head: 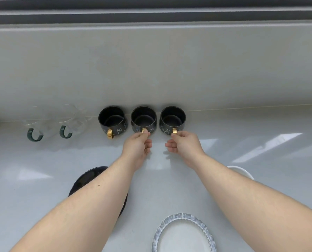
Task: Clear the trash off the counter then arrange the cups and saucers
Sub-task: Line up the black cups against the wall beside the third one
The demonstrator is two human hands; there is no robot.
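Three black cups with gold handles stand in a row against the back wall of the white counter (169,188). My left hand (138,148) pinches the gold handle of the middle black cup (143,118). My right hand (184,144) pinches the gold handle of the right black cup (172,118). The left black cup (112,120) stands free, its handle turned toward me. Two clear glass cups with green handles, one at the far left (34,124) and one beside it (69,120), stand left of the row.
A black saucer (84,179) lies under my left forearm. A clear saucer with a blue ruffled rim (162,226) sits at the front edge. A white saucer (242,170) shows behind my right forearm. The wall rises right behind the cups.
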